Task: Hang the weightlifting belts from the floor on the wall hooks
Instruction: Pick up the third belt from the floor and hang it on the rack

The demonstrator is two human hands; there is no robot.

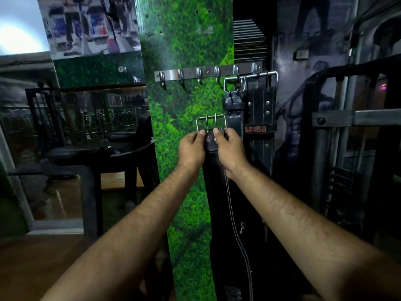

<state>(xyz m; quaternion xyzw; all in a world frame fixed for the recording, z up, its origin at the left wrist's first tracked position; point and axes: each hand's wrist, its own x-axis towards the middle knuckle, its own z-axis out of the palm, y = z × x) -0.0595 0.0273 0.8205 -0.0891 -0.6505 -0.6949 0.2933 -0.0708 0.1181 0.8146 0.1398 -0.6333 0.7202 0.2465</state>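
I hold a black leather weightlifting belt [219, 192] upright in front of a green grass-print wall panel. My left hand [191, 148] and my right hand [230, 148] both pinch its top end just under the steel buckle [211, 123]. The belt hangs straight down between my forearms. Above, a metal rail of hooks [206, 73] crosses the panel; its left hooks are bare. Two black belts [258, 109] hang by their buckles from the right-hand hooks, one with red lettering.
A black gym machine with a padded seat [86, 153] stands to the left on a wooden floor [32, 263]. A dark steel rack frame [338, 118] rises on the right. A mirror wall [86, 109] lies behind the machine.
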